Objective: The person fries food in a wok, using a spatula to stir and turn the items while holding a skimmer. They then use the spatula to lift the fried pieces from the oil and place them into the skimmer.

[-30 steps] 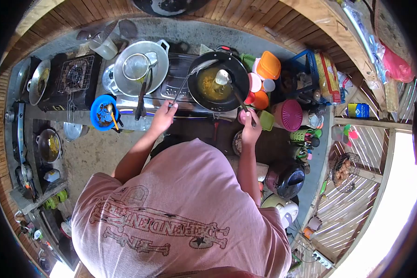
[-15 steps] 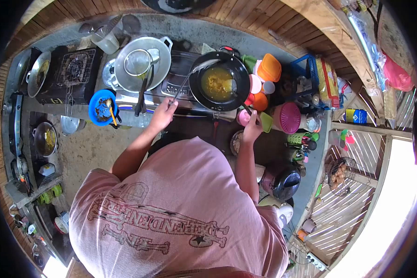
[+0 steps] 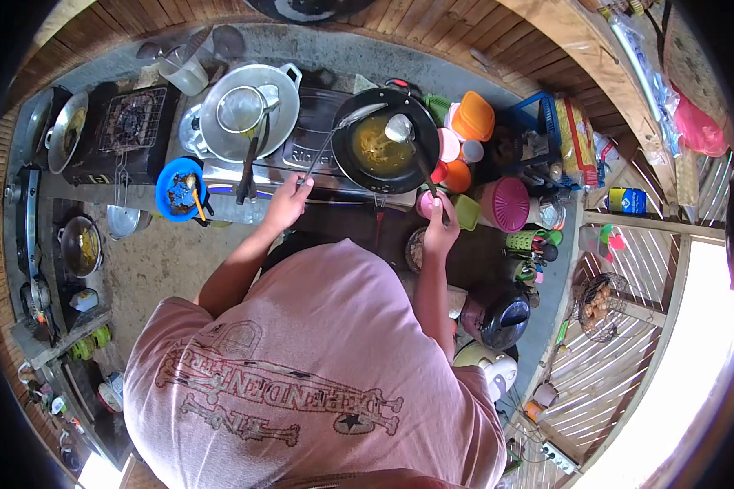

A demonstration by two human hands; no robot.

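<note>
The wok, dark and two-toned with yellow liquid inside, sits on the stove. Left of the wok, the left hand is closed around the handle of the long utensil, whose pale head lies inside the wok's far-left edge. Below right of the wok, the right hand is clamped on the ladle, its bowl above the liquid. The metal basin stands left of the wok; plastic containers stand right.

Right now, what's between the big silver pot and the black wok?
The head view shows dark stove top there, crossed near the wok by the long utensil in the left hand.
</note>
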